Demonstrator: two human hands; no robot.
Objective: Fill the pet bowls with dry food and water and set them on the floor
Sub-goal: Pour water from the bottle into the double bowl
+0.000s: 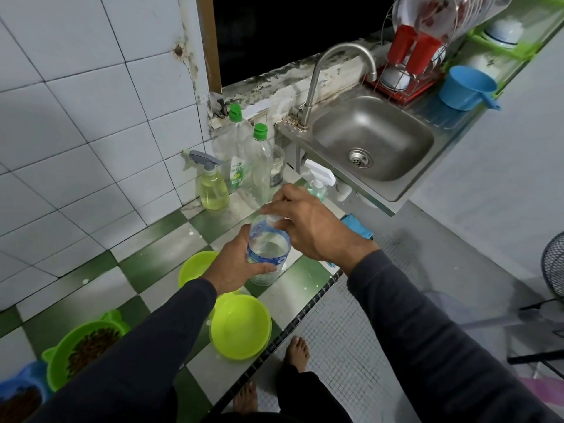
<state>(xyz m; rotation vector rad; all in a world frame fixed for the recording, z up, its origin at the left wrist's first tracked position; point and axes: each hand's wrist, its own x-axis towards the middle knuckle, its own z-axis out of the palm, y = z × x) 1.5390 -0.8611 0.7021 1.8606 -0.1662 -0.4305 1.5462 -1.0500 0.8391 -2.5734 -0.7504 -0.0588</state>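
Note:
My left hand grips a clear water bottle with a blue label, held above the green-and-white tiled counter. My right hand pinches the bottle's white cap. Two empty lime-green bowls lie on the counter: one near the front edge, one partly behind my left forearm. A green pet bowl with ear-shaped tabs holds dry brown food. A blue pet bowl with food shows at the bottom left corner.
Spray bottles and green-capped soap bottles stand at the counter's back. A steel sink with a faucet lies to the right, with a dish rack and a blue scoop beyond. My bare feet stand on the grey floor. A fan is at the right edge.

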